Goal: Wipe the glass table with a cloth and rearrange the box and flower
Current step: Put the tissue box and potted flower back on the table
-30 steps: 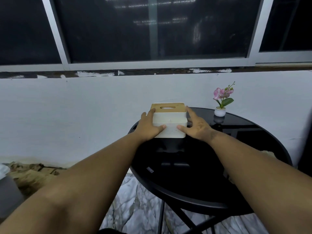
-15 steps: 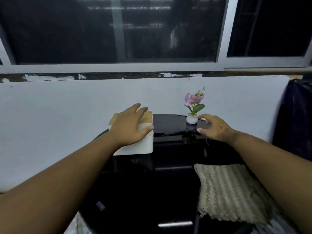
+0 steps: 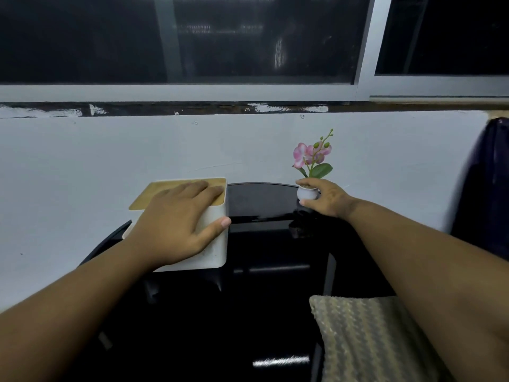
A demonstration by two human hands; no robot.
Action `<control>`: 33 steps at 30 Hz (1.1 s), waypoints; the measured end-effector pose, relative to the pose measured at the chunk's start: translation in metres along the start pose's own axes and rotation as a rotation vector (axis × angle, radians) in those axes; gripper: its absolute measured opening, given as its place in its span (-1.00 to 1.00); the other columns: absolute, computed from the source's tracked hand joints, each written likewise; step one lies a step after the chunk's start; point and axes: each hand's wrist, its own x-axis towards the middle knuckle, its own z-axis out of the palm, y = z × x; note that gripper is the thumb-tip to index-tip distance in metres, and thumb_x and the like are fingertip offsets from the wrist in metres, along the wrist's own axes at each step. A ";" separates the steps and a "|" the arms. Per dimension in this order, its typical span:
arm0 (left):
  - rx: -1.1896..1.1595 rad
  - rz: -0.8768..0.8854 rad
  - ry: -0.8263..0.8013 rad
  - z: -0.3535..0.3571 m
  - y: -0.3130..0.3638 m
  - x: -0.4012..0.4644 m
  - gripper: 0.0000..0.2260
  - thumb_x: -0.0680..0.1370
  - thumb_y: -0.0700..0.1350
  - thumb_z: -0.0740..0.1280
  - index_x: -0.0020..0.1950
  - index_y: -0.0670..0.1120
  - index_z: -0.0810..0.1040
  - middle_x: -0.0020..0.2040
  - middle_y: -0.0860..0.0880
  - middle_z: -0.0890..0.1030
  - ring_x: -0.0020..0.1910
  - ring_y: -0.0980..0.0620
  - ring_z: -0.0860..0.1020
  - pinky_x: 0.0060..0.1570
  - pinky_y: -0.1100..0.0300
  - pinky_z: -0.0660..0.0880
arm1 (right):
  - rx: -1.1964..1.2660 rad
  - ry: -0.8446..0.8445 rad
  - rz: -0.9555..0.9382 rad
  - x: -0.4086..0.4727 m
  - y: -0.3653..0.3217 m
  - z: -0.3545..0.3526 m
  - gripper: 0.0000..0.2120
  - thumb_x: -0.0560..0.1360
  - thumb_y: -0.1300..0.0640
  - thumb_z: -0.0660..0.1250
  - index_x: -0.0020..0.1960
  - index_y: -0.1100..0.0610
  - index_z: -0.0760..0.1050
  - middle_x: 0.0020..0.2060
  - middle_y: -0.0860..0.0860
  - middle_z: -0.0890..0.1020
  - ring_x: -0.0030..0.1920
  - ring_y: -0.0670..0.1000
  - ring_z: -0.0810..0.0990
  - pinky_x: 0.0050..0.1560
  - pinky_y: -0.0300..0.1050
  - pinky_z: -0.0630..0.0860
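Here, the left hand (image 3: 176,224) lies flat, fingers straight, on the wooden-lidded box (image 3: 216,244) at centre left of the glass counter (image 3: 261,244). The right hand (image 3: 327,198) pinches the potted orchid (image 3: 319,170) by its pot, right of centre. A cloth (image 3: 366,340) lies lower right.

A person's left hand (image 3: 179,224) and right hand (image 3: 327,198), both bare, with forearms (image 3: 413,260) uncovered to the frame's edge; the left thumbnail (image 3: 226,222) is short and rounded.

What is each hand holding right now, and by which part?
The right hand pinches the white flower pot at rim and base. The left hand only rests on the box lid.
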 end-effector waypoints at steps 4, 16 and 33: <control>0.000 0.001 0.004 0.000 0.000 0.000 -0.40 0.56 0.37 -0.02 0.40 0.02 0.41 0.31 0.01 0.53 0.27 -0.06 0.50 0.18 -0.05 0.45 | -0.002 0.061 -0.046 0.010 0.008 0.007 -0.59 0.39 -0.01 0.42 0.22 -0.21 0.54 0.22 -0.15 0.60 0.26 0.01 0.53 0.36 0.12 0.39; -0.024 -0.022 0.002 0.000 0.000 0.001 -0.40 0.54 0.39 0.00 0.37 0.03 0.42 0.28 0.01 0.55 0.25 -0.05 0.50 0.15 -0.06 0.46 | 0.103 0.005 -0.258 -0.054 -0.064 0.008 -0.59 0.48 0.31 0.42 0.29 0.08 0.56 0.14 -0.07 0.58 0.00 -0.36 0.52 0.09 -0.45 0.38; -0.023 -0.052 -0.014 0.000 0.000 -0.002 -0.43 0.54 0.35 0.04 0.37 0.03 0.41 0.23 0.00 0.56 0.19 -0.08 0.52 0.12 -0.05 0.46 | 0.057 -0.079 -0.308 -0.122 -0.106 0.046 -0.57 0.44 0.26 0.47 0.26 -0.03 0.59 0.09 0.06 0.55 0.08 -0.06 0.55 0.19 -0.28 0.43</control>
